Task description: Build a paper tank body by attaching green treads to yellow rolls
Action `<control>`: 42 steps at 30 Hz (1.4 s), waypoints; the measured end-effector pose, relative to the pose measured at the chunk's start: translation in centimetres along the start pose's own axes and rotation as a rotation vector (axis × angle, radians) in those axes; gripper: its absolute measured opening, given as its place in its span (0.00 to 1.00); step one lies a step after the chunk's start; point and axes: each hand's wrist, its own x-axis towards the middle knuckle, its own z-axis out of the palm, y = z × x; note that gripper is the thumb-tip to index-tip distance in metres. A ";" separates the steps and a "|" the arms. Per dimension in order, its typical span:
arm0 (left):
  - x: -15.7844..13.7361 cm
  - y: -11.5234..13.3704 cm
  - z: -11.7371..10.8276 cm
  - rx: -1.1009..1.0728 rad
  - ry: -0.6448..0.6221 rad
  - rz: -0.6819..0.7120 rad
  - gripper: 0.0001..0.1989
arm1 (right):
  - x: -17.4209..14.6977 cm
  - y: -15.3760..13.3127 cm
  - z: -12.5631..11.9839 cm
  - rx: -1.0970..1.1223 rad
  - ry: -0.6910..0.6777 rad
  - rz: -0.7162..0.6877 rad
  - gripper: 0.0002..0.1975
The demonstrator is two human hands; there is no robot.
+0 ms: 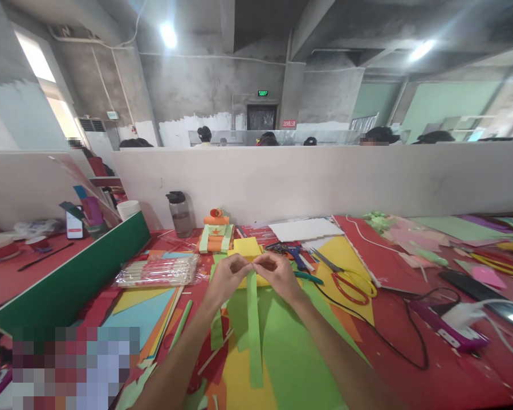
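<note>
Between the fingertips of the left hand [229, 274] and right hand [281, 275], both closed in a pinch, is the top of a light-green paper strip [254, 341], its long, flat length below them. Uneven pulling could crease or tear it (thin paper likely forgives little). Smooth green paper [301, 341] lies nearer than the hands; beyond them, a boxy yellow form [247, 247]; to their right, loop-handled scissors [336, 269].
</note>
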 end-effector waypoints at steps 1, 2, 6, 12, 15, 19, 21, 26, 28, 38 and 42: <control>0.0 0.0 -0.1 0.019 0.001 -0.002 0.12 | 0.0 0.0 0.0 -0.001 -0.008 -0.009 0.06; 0.0 0.0 -0.1 0.042 0.002 -0.003 0.13 | -0.1 0.0 0.1 -0.004 -0.016 -0.018 0.07; -0.2 0.3 -0.4 0.139 0.011 0.022 0.12 | -0.1 0.1 0.2 -0.007 -0.034 -0.024 0.08; -0.4 0.9 -0.2 0.147 0.018 0.079 0.11 | 0.0 0.4 0.1 -0.015 -0.034 0.007 0.12; -0.4 0.9 -0.1 0.110 0.035 0.075 0.12 | -0.1 0.4 0.1 -0.029 -0.051 -0.007 0.12; -0.4 0.9 -0.1 0.111 0.064 0.075 0.12 | -0.1 0.5 0.2 -0.042 -0.049 0.006 0.11; -0.5 0.9 0.0 0.138 0.082 0.081 0.12 | 0.0 0.6 0.1 -0.056 -0.029 0.009 0.12; -0.6 1.0 0.3 0.141 0.090 0.081 0.11 | -0.1 0.4 -0.1 -0.086 -0.001 -0.011 0.11; -0.6 1.0 0.4 0.145 0.085 0.078 0.11 | -0.2 0.3 -0.1 -0.093 -0.005 -0.018 0.11; -0.5 1.0 0.4 0.160 0.101 0.137 0.11 | 0.0 0.3 0.0 -0.006 -0.021 0.009 0.12; -0.4 1.0 0.3 0.157 0.112 0.151 0.10 | 0.0 0.4 0.1 -0.012 -0.013 0.007 0.11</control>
